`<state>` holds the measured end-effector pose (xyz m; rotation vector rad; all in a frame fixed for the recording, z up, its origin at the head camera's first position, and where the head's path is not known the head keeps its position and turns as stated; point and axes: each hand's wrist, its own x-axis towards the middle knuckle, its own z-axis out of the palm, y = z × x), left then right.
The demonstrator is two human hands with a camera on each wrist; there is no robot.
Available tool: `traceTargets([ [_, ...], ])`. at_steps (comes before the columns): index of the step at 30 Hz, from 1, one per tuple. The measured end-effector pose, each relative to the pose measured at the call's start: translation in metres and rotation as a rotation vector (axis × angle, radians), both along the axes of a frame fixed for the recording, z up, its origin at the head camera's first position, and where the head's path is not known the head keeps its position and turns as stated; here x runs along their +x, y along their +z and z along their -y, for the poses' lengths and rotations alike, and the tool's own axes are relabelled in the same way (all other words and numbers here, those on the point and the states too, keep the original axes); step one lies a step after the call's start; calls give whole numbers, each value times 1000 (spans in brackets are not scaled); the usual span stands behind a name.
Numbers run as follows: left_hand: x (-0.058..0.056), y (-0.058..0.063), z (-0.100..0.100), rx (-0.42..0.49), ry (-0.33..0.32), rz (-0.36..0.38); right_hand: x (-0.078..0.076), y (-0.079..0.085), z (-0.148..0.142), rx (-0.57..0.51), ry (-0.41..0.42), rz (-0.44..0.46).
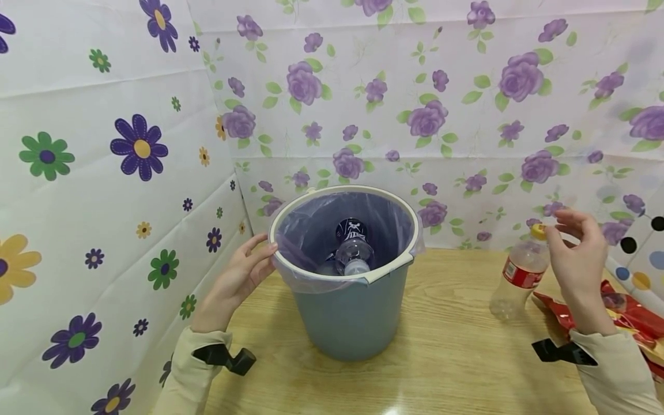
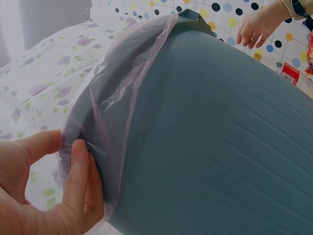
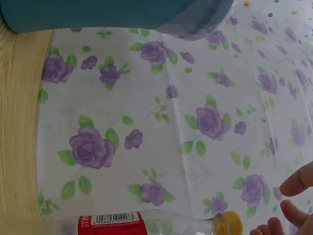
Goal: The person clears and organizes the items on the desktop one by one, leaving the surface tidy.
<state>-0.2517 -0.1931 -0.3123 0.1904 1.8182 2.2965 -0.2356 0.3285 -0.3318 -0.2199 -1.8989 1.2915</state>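
A grey-blue bucket [image 1: 353, 320] with a pale rim stands on the wooden table, lined with a thin translucent pinkish plastic bag [image 2: 105, 117]. My left hand [image 1: 236, 282] pinches the rim and folded bag at the left side, thumb on one side and fingers on the other. Inside the bucket lies a clear plastic bottle [image 1: 355, 253] with a dark label. To the right, an upright clear plastic bottle [image 1: 521, 275] has a red label and yellow cap [image 3: 232, 223]. Beside that cap is my right hand [image 1: 582, 259], its fingers spread and holding nothing, with a gap showing in the right wrist view.
Shiny red and yellow packets [image 1: 630, 317] lie at the table's right edge, partly behind the right forearm. Flower-printed sheets [image 1: 363, 132] hang behind and to the left, and a dotted sheet [image 1: 643, 259] hangs at the right.
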Motion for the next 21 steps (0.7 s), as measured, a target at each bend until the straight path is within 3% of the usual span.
traceTargets([
  [3, -1, 1, 0, -2, -1, -7, -1, -3, -4, 4, 11, 123],
  [8, 0, 2, 0, 1, 0, -3, -4, -11, -12, 102, 70, 311],
  [21, 1, 0, 0, -1, -4, -7, -12, -22, -22, 114, 229, 488],
])
